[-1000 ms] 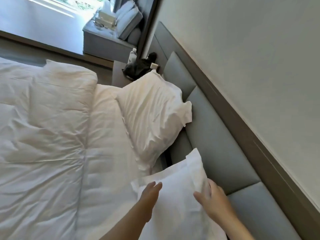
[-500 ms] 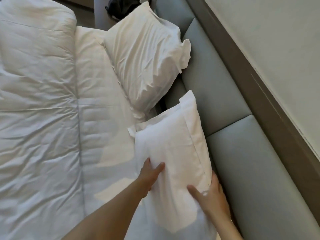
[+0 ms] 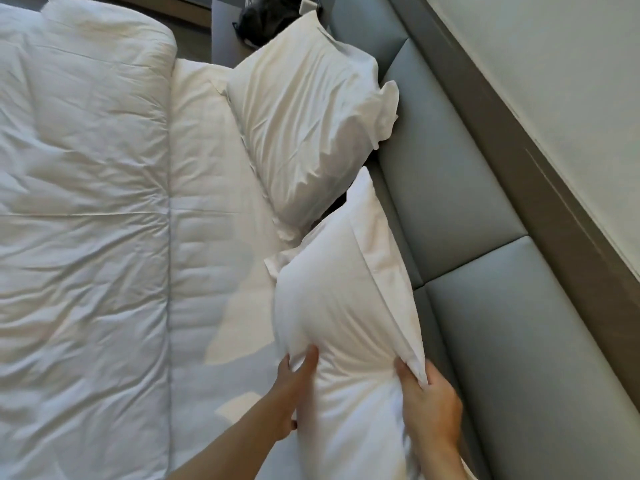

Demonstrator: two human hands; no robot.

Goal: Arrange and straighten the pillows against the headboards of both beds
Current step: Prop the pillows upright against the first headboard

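Note:
A white near pillow (image 3: 343, 303) stands on edge between the mattress and the grey padded headboard (image 3: 460, 209). My left hand (image 3: 294, 386) grips its left side, fingers dug into the fabric. My right hand (image 3: 429, 407) pinches its flanged right edge beside the headboard. A second, creased far pillow (image 3: 308, 123) leans against the headboard further up the bed, its lower corner close to the near pillow's top.
A folded white duvet (image 3: 83, 202) covers the left of the bed, with bare sheet (image 3: 214, 209) between it and the pillows. A black bag (image 3: 259, 22) sits on the nightstand at the top. A wooden ledge (image 3: 540, 168) and wall run along the right.
My view has dropped and closed in on the near pillow. Both hands went from resting flat on it to gripping its two sides, and the pillow now stands more upright by the headboard.

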